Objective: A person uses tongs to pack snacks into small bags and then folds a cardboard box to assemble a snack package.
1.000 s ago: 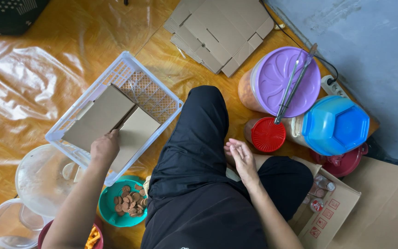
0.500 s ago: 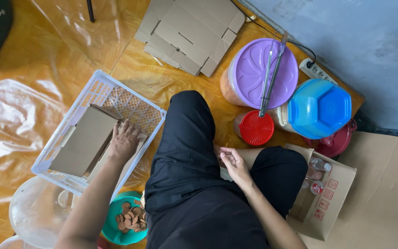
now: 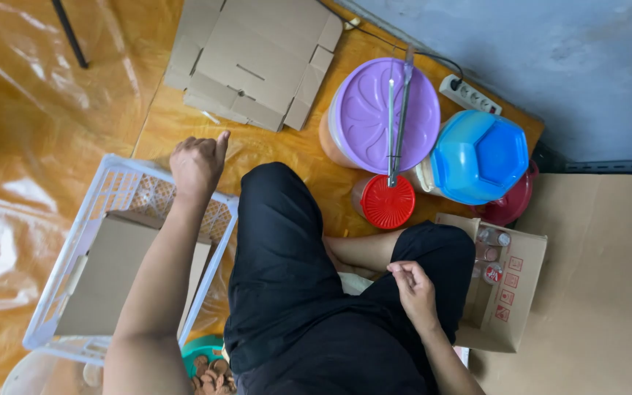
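Head view: left hand (image 3: 197,164) above white crate (image 3: 115,192).

left forearm (image 3: 151,292): covers part of the cardboard sheet (image 3: 104,274) in the white basket (image 3: 60,249)
green bowl (image 3: 202,358): cut off by the bottom edge, half hidden behind the arm and the black trousers (image 3: 294,292)
dark red container (image 3: 510,205): mostly hidden under the blue lid (image 3: 480,157)
open carton (image 3: 502,292): contents too small to tell
right hand (image 3: 415,292): curled fingers hide any grip
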